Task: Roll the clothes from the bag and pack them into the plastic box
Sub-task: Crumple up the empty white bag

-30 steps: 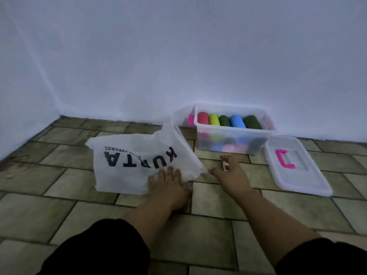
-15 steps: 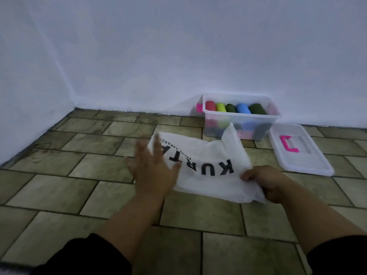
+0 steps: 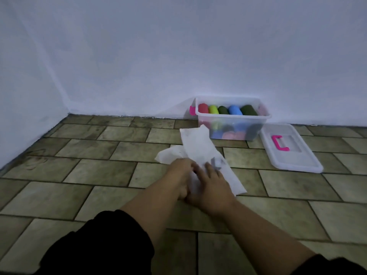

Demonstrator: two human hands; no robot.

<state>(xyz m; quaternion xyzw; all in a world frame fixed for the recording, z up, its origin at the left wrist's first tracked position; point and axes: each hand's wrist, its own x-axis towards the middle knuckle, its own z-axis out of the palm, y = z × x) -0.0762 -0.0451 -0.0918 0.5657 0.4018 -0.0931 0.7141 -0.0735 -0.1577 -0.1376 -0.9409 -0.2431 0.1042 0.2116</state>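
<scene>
- On the floor, near the box [image 3: 234, 117], lies the crumpled bag [image 3: 200, 147].
- Curled fingers of the left hand [image 3: 179, 174] grip a fold; the right hand [image 3: 213, 187] presses, fingers flat.
- Risk: the thin bag may spring open or slide if pressure eases.

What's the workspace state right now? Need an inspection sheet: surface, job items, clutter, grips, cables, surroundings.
surface: tiled floor, dim light
job's things: white bag folded over on the floor; plastic box open at the wall, rolled clothes in a row inside; lid flat on the floor, right of the box
clutter: nothing seen
grips: left hand grips the bag; right hand presses flat on it
cables: nothing seen
surroundings: white walls, corner at left
</scene>
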